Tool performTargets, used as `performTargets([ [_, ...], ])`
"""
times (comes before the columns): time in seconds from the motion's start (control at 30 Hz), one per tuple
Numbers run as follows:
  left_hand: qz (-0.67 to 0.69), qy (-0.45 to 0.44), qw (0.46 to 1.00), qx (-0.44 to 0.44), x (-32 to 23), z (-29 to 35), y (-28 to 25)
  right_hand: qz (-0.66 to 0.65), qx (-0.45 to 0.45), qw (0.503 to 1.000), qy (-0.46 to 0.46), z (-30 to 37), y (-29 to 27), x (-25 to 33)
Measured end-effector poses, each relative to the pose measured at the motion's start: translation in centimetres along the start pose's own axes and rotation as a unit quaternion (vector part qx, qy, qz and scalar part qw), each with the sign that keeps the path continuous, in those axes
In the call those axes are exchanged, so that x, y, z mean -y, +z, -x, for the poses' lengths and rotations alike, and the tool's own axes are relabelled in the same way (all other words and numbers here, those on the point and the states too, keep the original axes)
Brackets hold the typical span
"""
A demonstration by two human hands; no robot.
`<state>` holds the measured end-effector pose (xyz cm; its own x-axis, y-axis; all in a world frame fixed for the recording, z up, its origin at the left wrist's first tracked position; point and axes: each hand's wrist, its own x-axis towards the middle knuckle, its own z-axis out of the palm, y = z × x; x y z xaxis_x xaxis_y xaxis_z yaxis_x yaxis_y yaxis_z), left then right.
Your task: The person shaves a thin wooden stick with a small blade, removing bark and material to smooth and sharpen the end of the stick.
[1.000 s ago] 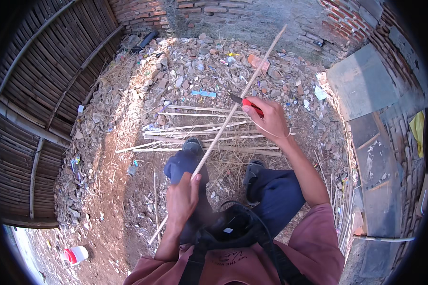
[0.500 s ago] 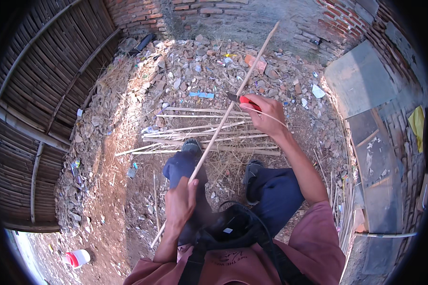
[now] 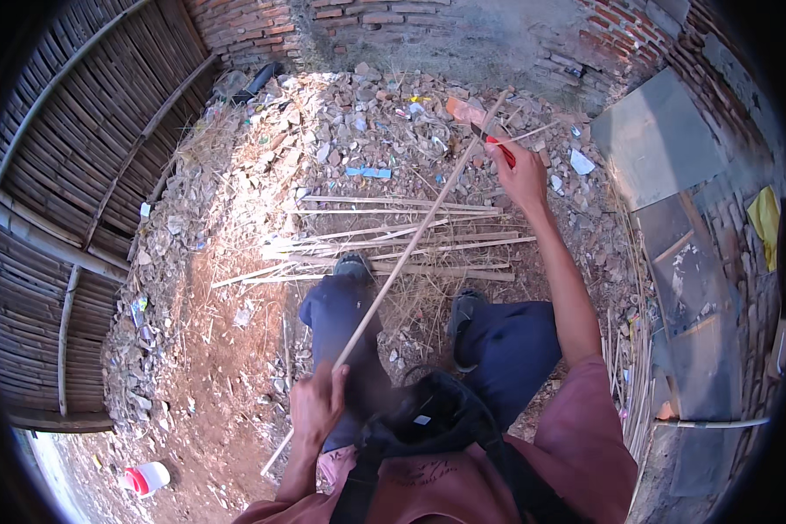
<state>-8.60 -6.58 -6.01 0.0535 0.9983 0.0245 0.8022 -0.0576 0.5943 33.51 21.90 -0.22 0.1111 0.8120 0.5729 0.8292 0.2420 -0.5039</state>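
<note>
My left hand is wrapped round the lower part of a long pale bamboo strip, which slants from the lower left up to the far right. My right hand grips a knife with a red handle and a dark blade. Near the strip's far end the blade lies against it. A thin shaving sticks out to the right by the knife. On the ground beyond my feet lie several more bamboo strips, roughly side by side.
Rubble covers the ground up to a brick wall. A bamboo-slat wall stands on the left; flat boards lean at the right. A red and white container sits at the lower left. My shoes are planted near the strips.
My right hand and the knife have moved away from me along the strip toward its far end. My left hand has shifted slightly nearer and left, and the strip's far tip is lower in view.
</note>
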Motion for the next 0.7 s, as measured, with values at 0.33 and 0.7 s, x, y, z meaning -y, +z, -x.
performTargets([
  [0.33, -0.021, -0.01, 1.0, 0.002, 1.8, 2.6, -1.5, 0.045, -0.018, 0.997, 0.065, -1.5, 1.6, -3.1],
  [0.7, 0.019, -0.066, 0.996, -0.057, 5.4, 2.7, -3.5, -0.044, 0.436, 0.858, 0.268, 1.9, -1.0, -12.9],
])
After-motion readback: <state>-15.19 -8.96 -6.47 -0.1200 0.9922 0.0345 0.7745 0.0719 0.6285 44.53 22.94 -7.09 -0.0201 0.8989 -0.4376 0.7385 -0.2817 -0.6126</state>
